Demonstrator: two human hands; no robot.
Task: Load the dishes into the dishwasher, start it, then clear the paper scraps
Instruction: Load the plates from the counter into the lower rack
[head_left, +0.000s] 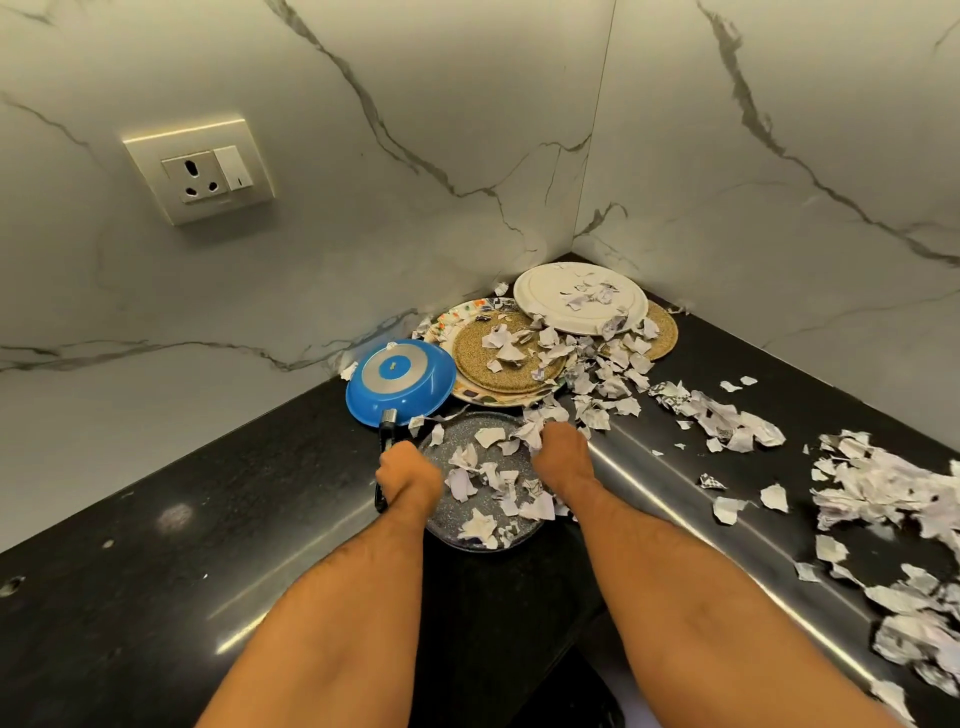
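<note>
While both arms reach into the counter corner, the left hand is curled round the black handle of the blue pan, which lies upside down just beyond its knuckles. That handle looks like the sound place to hold: the pan is stiff and probably fairly heavy, so I judge a firm grasp close to the bowl would keep it from swinging. Between the hands sits a speckled grey plate, strewn with paper scraps; rigid and likely breakable, best taken by its rim. The right hand rests at that plate's far edge, fingers bent down among the scraps; whether it pinches paper or rim I cannot tell. Beyond it lie woven mats, a patterned plate and a white plate. Right of it, light, flimsy scraps spread along the black counter.
</note>
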